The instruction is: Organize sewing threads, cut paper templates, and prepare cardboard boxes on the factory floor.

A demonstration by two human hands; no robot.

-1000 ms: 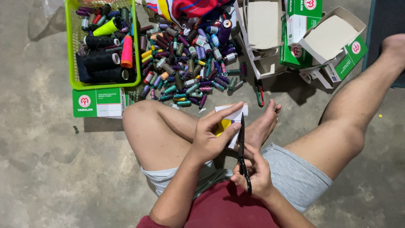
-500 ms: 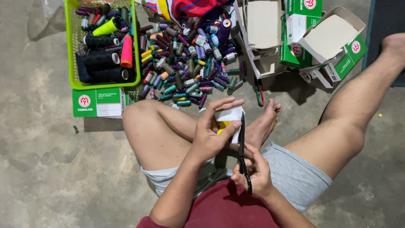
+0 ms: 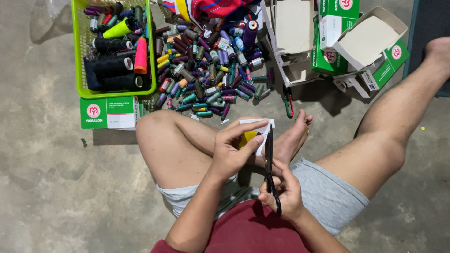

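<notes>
The left hand [image 3: 229, 152] pinches a small yellow-and-white box [image 3: 255, 136]; black scissors [image 3: 269, 161], clasped in the right hand [image 3: 286, 194], point toward twelve o'clock, blades beside the box.

Basket [image 3: 80, 56] left of spool pile [image 3: 206, 70], boxes [image 3: 356, 42] right (floor)

The concrete floor [image 3: 56, 187] carries a green basket [image 3: 79, 70], heaped thread spools [image 3: 211, 70] and cardboard boxes [image 3: 356, 42] along the frame's top.
</notes>
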